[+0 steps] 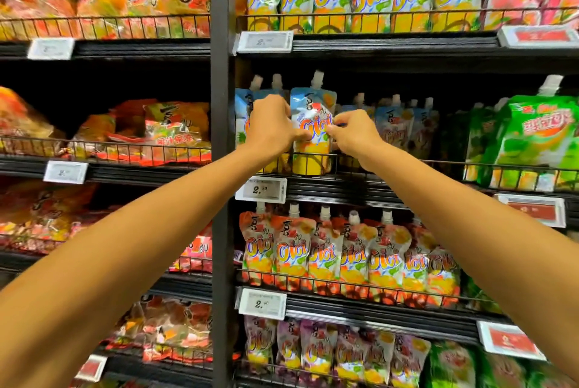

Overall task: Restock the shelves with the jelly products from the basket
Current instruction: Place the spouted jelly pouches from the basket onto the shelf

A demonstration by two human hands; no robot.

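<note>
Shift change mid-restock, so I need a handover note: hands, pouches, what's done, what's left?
Left hand grips the left edge of the blue-yellow jelly pouch; right hand pinches its right edge.
The pouch stands upright behind the wire rail on the middle shelf.
Done: pouch on shelf.
Left: release it.
Basket out of view, so remaining stock unknown.
</note>
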